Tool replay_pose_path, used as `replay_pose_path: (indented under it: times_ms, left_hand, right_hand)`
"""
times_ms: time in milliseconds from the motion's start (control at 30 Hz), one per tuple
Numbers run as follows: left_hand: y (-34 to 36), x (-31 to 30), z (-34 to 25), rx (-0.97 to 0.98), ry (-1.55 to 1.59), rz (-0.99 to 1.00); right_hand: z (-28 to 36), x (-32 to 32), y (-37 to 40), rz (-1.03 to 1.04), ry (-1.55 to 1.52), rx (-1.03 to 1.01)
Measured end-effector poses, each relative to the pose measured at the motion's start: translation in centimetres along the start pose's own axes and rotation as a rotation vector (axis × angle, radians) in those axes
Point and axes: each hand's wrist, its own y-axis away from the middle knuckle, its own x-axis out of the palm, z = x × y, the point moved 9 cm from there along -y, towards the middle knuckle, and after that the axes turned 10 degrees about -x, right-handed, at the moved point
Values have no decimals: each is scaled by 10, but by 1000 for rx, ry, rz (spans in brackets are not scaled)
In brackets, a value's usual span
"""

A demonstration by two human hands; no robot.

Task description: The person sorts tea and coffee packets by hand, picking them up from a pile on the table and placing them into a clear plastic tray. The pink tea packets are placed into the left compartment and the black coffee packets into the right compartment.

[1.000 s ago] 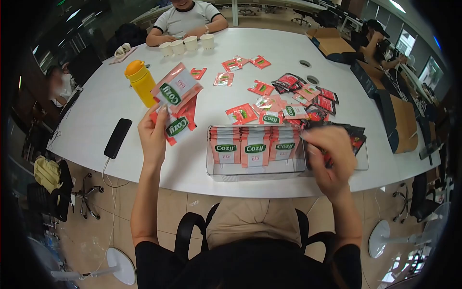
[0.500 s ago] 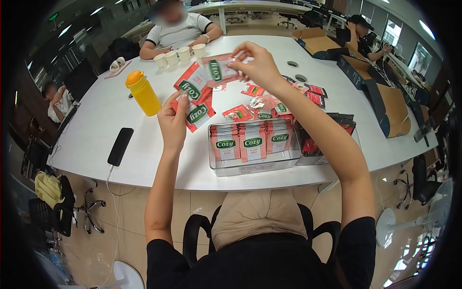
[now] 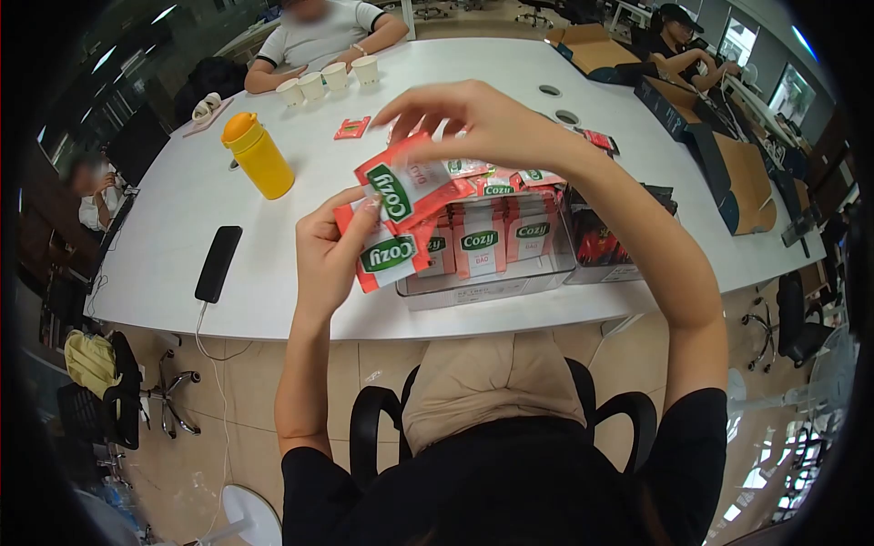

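My left hand [image 3: 330,247] is closed around a small fan of pink-and-white Cozy sachets [image 3: 398,189], its thumb pressed over them. Just above these sachets is my right hand [image 3: 469,120], its fingers spread and blurred, the thumb near the top sachet's edge. Below and to the right stands a clear plastic bin [image 3: 496,293] holding upright rows of Cozy sachets [image 3: 480,238], partly covered by the held ones. Behind it lie loose pink sachets [image 3: 496,179], partly hidden by my right hand. One small pink packet [image 3: 351,127] lies apart on the table.
A second clear bin with dark-and-red packets [image 3: 605,247] stands at the right. On the left are a yellow bottle [image 3: 259,156] and a phone [image 3: 218,264] on a cable. Paper cups [image 3: 336,76] stand before a seated person [image 3: 319,45]. Open cardboard boxes [image 3: 728,182] line the right edge.
The sachet my right hand was pinching has left its fingers, which have opened. My left hand has moved lower and slightly right with its sachets, now in front of the bin. The view has shifted slightly.
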Motion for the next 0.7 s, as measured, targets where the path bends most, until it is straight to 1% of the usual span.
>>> replay_pose_path:
  times_ms: [33, 100, 133, 233, 267, 367, 400, 433, 500, 533, 633, 667, 700]
  left_hand:
    - [2, 3, -1, 5, -17, -2]
    - [8, 7, -3, 13, -52, -6]
    - [11, 4, -1, 7, -146, 5]
    - [18, -18, 9, 18, -13, -127]
    - [19, -37, 23, 10, -41, -199]
    - [28, -66, 51, -1, 209, -392]
    - [28, -71, 63, 3, 279, -445]
    - [28, -71, 75, -15, 295, -460]
    - [29, -73, 95, -44, 326, -487]
    - [29, -72, 105, -88, 342, -474]
    - [33, -71, 98, -84, 298, -468]
    - [33, -71, 100, -80, 308, -488]
    - [34, -71, 100, -80, 287, -490]
  right_hand:
    - [12, 10, 1, 93, 138, -69]
    - [13, 13, 8, 40, 155, -127]
    - [13, 15, 11, 17, 164, -156]
    - [5, 6, 33, -43, 199, 82]
    - [-1, 7, 41, -60, 184, 152]
    - [-19, 21, 67, -141, 29, 207]
    - [-18, 28, 68, -140, 63, 121]
    - [-27, 36, 74, -110, 3, 211]
    - [-23, 51, 79, -52, -110, 388]
    - [-24, 57, 78, -15, -71, 399]
    - [-22, 75, 71, -37, -58, 249]
    - [-24, 82, 72, 38, -57, 360]
    - [-18, 83, 69, 20, 53, 264]
